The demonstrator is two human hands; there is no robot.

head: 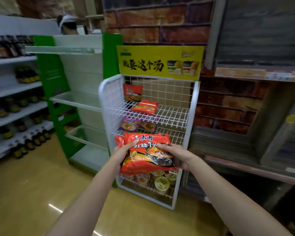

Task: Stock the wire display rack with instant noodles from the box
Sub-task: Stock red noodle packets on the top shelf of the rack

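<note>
- While both hands hold up red noodle packs (147,151) in front of the white wire rack (148,114), the left hand (124,150) grips their left edge, thumb across the front.
- The right hand (174,155) grips the right side, fingers (162,147) curled over the front of the top pack.
- A second red pack shows behind the first at its upper left corner; I cannot tell whether there are more.
- On the rack's top shelf, one red pack (132,92) stands upright at the back left, and other red packs (146,106) lie flat just in front of it.
- The shelf below holds purple packs (137,125) on its left side.
- The bottom shelf holds cup noodles (162,182), partly hidden by the held packs.
- A yellow sign (160,63) tops the rack.
- To the left stands a green-sided shelving unit (75,92); farther left, shelves carry dark bottles (29,74).
- The box is not in view.
</note>
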